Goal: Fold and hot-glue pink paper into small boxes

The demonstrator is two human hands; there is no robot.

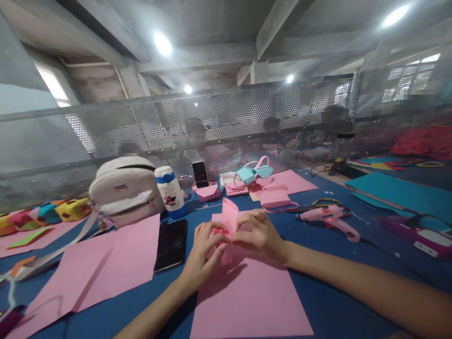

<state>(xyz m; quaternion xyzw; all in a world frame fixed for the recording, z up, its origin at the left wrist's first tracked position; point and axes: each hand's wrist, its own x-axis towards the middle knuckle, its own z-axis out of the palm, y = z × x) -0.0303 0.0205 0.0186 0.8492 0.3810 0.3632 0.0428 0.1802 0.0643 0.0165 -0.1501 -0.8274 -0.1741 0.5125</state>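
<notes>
A small folded piece of pink paper (230, 214) stands upright above a flat pink sheet (252, 301) on the blue table. My left hand (208, 247) holds it from the left, its fingers bent round the paper's lower part. From the right, my right hand (259, 235) pinches the same piece, thumb and fingertips close together. Both hands' fingertips nearly meet at the paper, and the exact grip points are partly hidden behind the fingers.
Left of my hands lie a black phone (172, 245), a folded pink sheet (109, 263), a bottle (170, 192) and a white backpack (127, 190). On the right are a pink glue gun (331, 220), scissors (323, 205) and blue sheets (399, 193). Pink paper bags (276, 197) stand behind.
</notes>
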